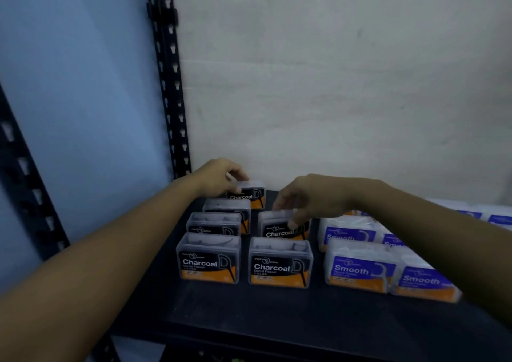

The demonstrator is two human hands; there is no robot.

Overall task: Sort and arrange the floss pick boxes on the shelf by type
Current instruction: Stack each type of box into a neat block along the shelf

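Clear boxes with black and orange Charcoal labels stand in two columns on the dark shelf (249, 314). My left hand (219, 177) grips the rearmost Charcoal box (250, 195) of the left column, by the wall. My right hand (310, 198) holds the top of the second Charcoal box (277, 227) in the right column, thumb on its front. A front Charcoal box (279, 263) stands just before it, another (209, 259) leads the left column. Blue and orange Smooth boxes (360, 268) stand in rows to the right, partly hidden by my right forearm.
A black perforated upright post (169, 84) rises at the shelf's back left corner, a second post (25, 176) nearer on the left. A pale wall (332, 84) closes the back. More Smooth boxes (498, 219) sit far right.
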